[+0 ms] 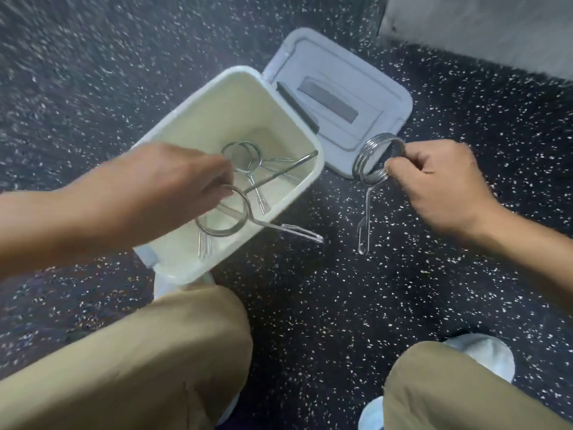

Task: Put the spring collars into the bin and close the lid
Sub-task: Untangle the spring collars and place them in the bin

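Observation:
A white bin (198, 110) stands open on the speckled floor, its grey lid (393, 97) swung back to the right. Several metal spring collars (245, 156) lie at its bottom. My left hand (173, 184) hovers over the bin's opening and grips a spring collar (238, 221) whose handles stick out past the bin's near rim. To the right of the bin, over the floor by the lid's near corner, my right hand (434, 181) holds another spring collar (372, 159) with its handles hanging down.
The floor (325, 305) is dark rubber with white flecks. My knees in tan trousers (155, 361) fill the bottom of the view, with pale shoes beside them. A light wall base (496, 26) runs along the top right corner.

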### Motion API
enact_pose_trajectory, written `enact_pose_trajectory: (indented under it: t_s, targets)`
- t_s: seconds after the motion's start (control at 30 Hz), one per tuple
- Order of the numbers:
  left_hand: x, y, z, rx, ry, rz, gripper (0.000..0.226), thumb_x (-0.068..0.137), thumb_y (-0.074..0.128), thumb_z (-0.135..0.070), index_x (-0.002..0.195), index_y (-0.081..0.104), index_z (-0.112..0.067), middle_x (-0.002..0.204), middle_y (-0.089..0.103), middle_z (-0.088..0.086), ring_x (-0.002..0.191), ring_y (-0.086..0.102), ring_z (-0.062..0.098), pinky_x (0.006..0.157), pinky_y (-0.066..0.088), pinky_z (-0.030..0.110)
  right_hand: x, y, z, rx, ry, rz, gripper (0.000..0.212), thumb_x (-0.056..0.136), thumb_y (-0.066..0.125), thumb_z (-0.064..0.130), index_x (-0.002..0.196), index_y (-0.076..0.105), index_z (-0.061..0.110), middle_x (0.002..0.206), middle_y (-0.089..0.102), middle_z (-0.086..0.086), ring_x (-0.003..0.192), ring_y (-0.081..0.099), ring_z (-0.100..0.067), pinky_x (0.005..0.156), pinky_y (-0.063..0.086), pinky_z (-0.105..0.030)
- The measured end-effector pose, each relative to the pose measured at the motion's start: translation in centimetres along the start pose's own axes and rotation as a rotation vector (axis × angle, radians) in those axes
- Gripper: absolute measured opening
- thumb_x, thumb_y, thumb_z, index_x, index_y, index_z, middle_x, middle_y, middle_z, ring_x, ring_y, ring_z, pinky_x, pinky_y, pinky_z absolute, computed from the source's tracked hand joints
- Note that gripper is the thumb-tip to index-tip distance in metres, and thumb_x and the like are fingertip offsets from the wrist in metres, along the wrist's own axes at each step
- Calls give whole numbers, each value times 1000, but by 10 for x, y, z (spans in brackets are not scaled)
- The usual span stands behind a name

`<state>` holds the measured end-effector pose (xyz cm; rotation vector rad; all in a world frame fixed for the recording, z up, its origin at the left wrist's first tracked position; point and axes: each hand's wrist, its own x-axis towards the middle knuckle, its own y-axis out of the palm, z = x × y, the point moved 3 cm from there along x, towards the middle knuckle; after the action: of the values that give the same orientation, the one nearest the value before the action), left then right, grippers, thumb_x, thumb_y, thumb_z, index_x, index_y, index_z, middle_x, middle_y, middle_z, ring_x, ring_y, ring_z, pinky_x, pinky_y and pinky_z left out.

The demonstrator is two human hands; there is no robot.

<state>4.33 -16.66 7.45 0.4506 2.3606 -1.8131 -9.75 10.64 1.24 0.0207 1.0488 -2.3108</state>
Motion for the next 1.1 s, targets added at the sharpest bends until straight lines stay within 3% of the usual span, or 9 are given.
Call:
enact_pose_trajectory:
  t_s: [0.1, 0.23, 0.4, 0.57, 0.67, 0.77, 0.9, 1.1]
  targets:
    - [7, -16, 32, 111, 8, -33, 16, 94, 53, -36, 96, 62, -22, 76, 66, -2, 60, 59, 27, 55, 51, 35, 2, 8, 21, 67, -26, 27, 44, 90, 54, 27, 56, 45, 2, 47, 32, 8, 44, 26, -9, 45, 21, -29]
    - [21, -26, 62, 235, 40, -59, 10, 93, 63, -21, 99, 66, -14, 81, 70, 4, 62, 62, 27, 55, 51, 34, 3, 20, 43, 83, -67, 51, 43, 90, 55, 25, 57, 45, -1, 47, 28, 7, 45, 25, -8, 44, 21, -29]
    - [36, 5, 79, 455, 86, 130, 14, 91, 60, -6, 97, 57, -18, 76, 61, 0, 58, 56, 25, 47, 45, 30, 1, 27, 58, 96, -62, 69, 39, 88, 55, 15, 56, 37, 2, 48, 27, 8, 47, 24, -8, 45, 20, -26]
    - [41, 51, 80, 602, 193, 318, 25, 88, 50, 0, 105, 60, -15, 79, 60, 3, 75, 64, 29, 57, 53, 36, 3, 36, 62, 63, -63, 104, 41, 90, 56, 20, 58, 38, 1, 49, 28, 8, 49, 25, -9, 48, 23, -32]
    - [40, 79, 83, 689, 245, 417, 25, 88, 49, -1, 102, 60, -18, 85, 65, 2, 77, 66, 26, 55, 48, 32, 7, 41, 66, 24, -86, 125, 41, 89, 55, 21, 56, 36, 4, 48, 28, 7, 48, 25, -9, 48, 24, -32]
    - [36, 98, 88, 727, 286, 410, 24, 84, 55, 0, 95, 64, -20, 84, 66, -1, 73, 64, 23, 50, 39, 29, 17, 43, 79, -50, -140, 159, 43, 91, 53, 26, 56, 40, 4, 47, 33, 4, 45, 28, -10, 47, 26, -33]
    - [38, 106, 89, 778, 363, 384, 25, 81, 59, 0, 89, 70, -21, 83, 67, -3, 71, 63, 20, 50, 32, 29, 42, 43, 107, -187, -199, 245, 41, 91, 48, 27, 60, 51, 0, 56, 50, -15, 50, 35, -18, 49, 31, -35]
    - [36, 103, 98, 729, 434, 242, 23, 76, 63, 3, 86, 69, -17, 83, 61, 2, 64, 56, 22, 49, 35, 29, 90, 58, 143, -388, -215, 367, 41, 93, 46, 30, 70, 59, -2, 58, 50, -12, 54, 41, -26, 54, 38, -38]
